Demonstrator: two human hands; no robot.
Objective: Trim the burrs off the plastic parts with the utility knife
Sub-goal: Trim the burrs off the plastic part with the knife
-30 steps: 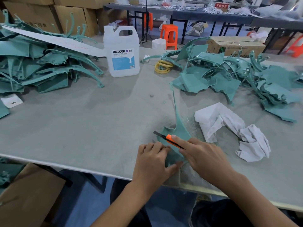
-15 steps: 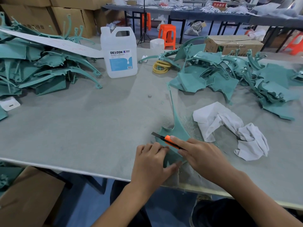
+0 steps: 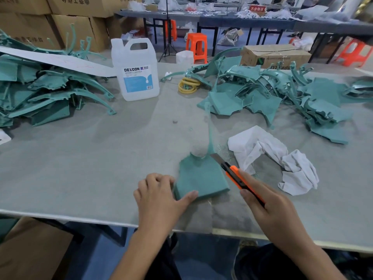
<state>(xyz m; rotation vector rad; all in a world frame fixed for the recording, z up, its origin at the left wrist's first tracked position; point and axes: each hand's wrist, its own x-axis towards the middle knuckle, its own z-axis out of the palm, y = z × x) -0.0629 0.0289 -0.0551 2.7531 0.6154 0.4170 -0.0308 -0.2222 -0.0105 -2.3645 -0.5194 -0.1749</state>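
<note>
While the grey table (image 3: 80,168) fills most of the frame, teal mouldings lie on it in a left heap (image 3: 46,93) and a right heap (image 3: 272,91), with a white jug (image 3: 136,75) between them. A crumpled rag (image 3: 272,158) lies right of centre. Beside it, at low centre, is the plastic part (image 3: 201,176). The left hand (image 3: 159,201) curls its fingers at the part's left edge, thumb pressing on top. The right hand (image 3: 270,207) grips the orange utility knife (image 3: 236,174), blade at the part's upper right corner.
</note>
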